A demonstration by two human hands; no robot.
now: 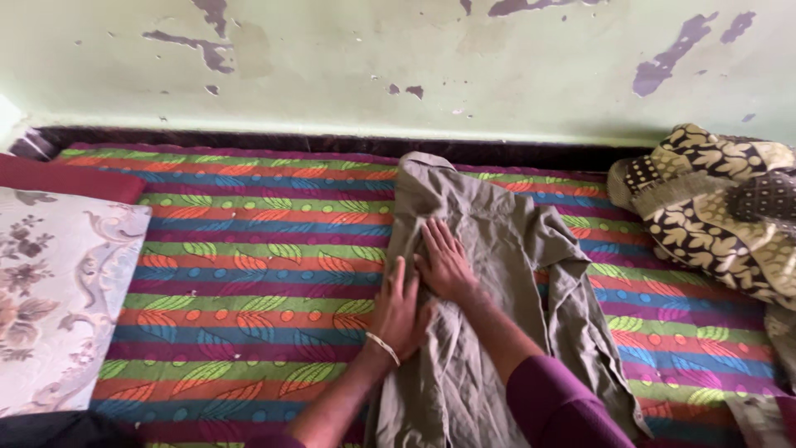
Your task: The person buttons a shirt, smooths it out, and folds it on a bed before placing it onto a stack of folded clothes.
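Two hands, the left hand [398, 311] and the right hand [444, 261], press flat with fingers spread, holding nothing, to keep the brown shirt [481, 249] smooth on the striped bed [249, 265].

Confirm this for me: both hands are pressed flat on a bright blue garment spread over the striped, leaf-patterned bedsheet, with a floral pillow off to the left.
Not quite: the garment is a dull khaki-grey, not bright blue. The head view shows the left hand and right hand flat on it, over the striped, leaf-patterned bedsheet, with the floral pillow to the left.
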